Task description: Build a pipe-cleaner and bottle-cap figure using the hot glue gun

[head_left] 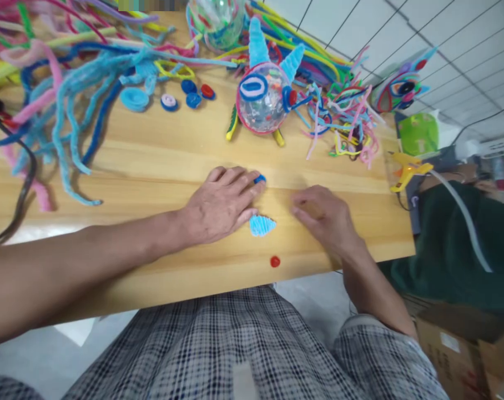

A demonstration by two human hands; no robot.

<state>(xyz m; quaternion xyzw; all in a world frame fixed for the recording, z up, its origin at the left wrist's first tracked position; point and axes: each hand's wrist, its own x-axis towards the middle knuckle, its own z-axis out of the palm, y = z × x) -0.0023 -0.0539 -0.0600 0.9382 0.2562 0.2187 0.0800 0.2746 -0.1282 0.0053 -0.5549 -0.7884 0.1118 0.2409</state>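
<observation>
My left hand (225,205) lies on the wooden table, palm down, its fingertips on a small blue coil (259,179). Just beyond its thumb is a light blue pointed piece (262,225) of wound pipe cleaner. Nearer the table edge sits a red coil (275,261). My right hand (321,214) is curled and blurred at the right of these pieces; whether it holds anything is too blurred to tell. Behind the hands stands a clear ball figure (262,100) with light blue ears, a blue-and-white oval eye and yellow-green feet.
Pipe cleaners (75,94) spread over the left side, with blue, white and red coils (189,93) beside them. Cut pieces (352,119) lie at the back right, near a second figure (397,89). A yellow clamp (408,169) grips the right edge.
</observation>
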